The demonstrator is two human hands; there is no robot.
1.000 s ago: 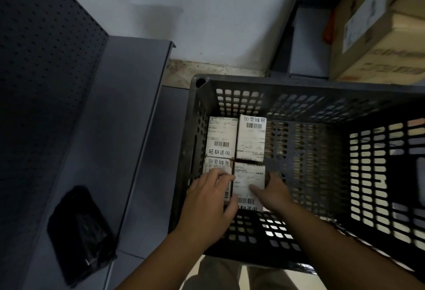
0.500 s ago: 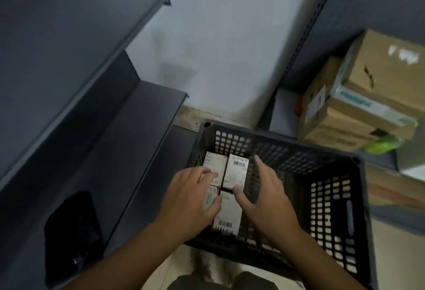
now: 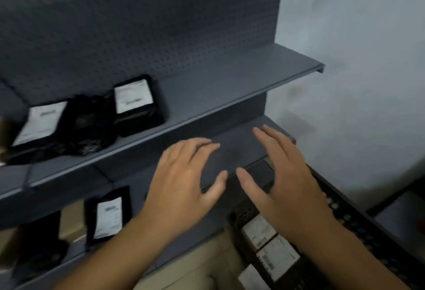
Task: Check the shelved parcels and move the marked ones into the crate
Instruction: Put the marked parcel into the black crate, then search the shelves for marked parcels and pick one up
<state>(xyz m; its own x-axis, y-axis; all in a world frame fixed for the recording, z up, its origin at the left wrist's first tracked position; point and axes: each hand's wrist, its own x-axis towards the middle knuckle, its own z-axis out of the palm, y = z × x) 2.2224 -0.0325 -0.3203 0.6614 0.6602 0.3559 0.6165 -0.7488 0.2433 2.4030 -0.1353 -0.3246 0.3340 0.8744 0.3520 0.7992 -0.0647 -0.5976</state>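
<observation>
My left hand (image 3: 184, 181) and my right hand (image 3: 285, 174) hover side by side in front of the dark shelving, fingers spread and holding nothing. Below my right forearm sits the black perforated crate (image 3: 358, 227), with white-labelled boxes (image 3: 276, 257) inside at the bottom right. On the upper shelf (image 3: 207, 110) lie black parcels with white labels: one at the middle (image 3: 135, 103) and one at the far left (image 3: 39, 126), with a black bag (image 3: 92, 126) between them. On the lower shelf stands another black labelled parcel (image 3: 108, 216).
A dark pegboard back panel (image 3: 138, 25) rises behind the shelves. A pale wall (image 3: 356, 71) is on the right. A brown box (image 3: 71, 220) and another black parcel (image 3: 39, 243) sit on the lower shelf at left. Beige floor (image 3: 202, 266) shows below.
Both hands have lifted out of the crate and left the labelled boxes there. The view has swung up and left from the crate to the shelves.
</observation>
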